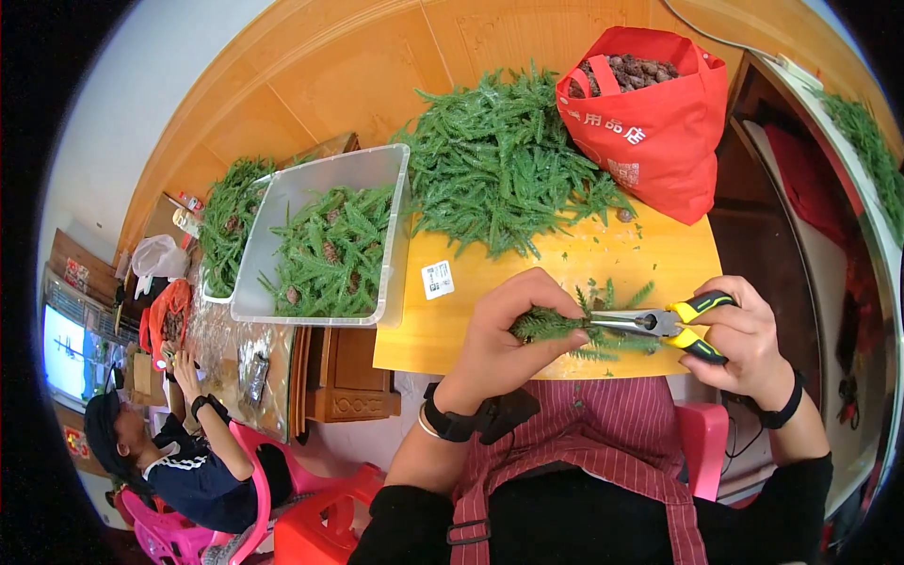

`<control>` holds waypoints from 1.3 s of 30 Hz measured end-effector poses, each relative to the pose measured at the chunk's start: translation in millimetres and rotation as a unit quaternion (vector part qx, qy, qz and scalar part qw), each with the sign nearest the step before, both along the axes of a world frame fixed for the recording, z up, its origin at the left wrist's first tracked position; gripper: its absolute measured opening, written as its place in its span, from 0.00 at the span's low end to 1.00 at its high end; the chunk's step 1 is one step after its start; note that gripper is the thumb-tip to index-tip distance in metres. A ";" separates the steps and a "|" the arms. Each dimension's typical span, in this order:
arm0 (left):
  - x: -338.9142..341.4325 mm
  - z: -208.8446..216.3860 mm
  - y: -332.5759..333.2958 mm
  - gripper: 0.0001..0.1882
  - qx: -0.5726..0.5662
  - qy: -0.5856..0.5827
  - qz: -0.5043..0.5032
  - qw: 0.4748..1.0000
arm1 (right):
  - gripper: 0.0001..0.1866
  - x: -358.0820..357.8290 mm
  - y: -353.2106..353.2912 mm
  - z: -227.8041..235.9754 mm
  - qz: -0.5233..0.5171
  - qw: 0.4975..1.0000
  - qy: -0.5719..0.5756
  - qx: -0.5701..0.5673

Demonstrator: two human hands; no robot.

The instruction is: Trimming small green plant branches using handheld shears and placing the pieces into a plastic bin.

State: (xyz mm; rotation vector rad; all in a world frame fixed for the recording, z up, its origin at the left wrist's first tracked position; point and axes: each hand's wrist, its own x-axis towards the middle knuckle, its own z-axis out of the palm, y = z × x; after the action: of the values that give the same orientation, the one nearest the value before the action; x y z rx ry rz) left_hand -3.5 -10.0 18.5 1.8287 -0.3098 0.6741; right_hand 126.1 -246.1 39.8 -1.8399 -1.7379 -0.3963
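Observation:
Over the front of the yellow table [443, 339], my left hand [518, 330] pinches a green artificial pine sprig [539, 325], whose needles spread out on both sides of the fingers. My right hand [749, 339] is closed round the yellow-and-black handles of a pair of needle-nose pliers [650, 322]. The jaws point left and their tips meet the sprig right beside my left fingertips; what exactly they grip there is too small to tell. More green needles show behind and below the jaws.
A large pile of pine sprigs [508, 160] lies at the back, beside a red bag [650, 141] of pine cones. Left stands a clear plastic bin [400, 226] holding sprigs with cones. A white label [437, 280] lies on the tabletop. Another person [198, 461] sits far left.

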 end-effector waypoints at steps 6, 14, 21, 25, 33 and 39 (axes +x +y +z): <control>-1.7 -8.4 2.2 0.12 -0.200 0.111 -0.107 0.968 | 0.13 7.8 6.1 12.8 0.026 0.997 0.068 -0.036; 0.3 -10.8 0.3 0.14 -0.340 0.182 -0.173 0.906 | 0.12 16.3 13.5 15.9 0.076 0.991 0.085 -0.072; 0.2 -12.8 6.3 0.08 -0.328 0.188 -0.205 0.903 | 0.14 20.1 16.2 11.1 0.105 0.981 0.141 -0.084; -0.9 -2.0 3.1 0.12 -0.304 0.222 -0.155 0.913 | 0.15 21.2 15.5 13.4 0.109 0.976 0.168 -0.086; -2.5 -5.0 1.2 0.13 -0.331 0.232 -0.143 0.904 | 0.19 23.0 15.3 20.7 0.112 0.952 0.246 -0.141; -4.7 -8.1 8.6 0.09 -0.358 0.218 -0.170 0.892 | 0.16 16.4 11.4 12.9 0.064 0.979 0.169 -0.096</control>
State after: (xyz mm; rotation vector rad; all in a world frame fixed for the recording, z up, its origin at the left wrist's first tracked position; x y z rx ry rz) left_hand -8.1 -1.5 10.4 1.1222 -0.0543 0.0813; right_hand 142.4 -234.7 52.7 -1.7869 -1.6885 0.1345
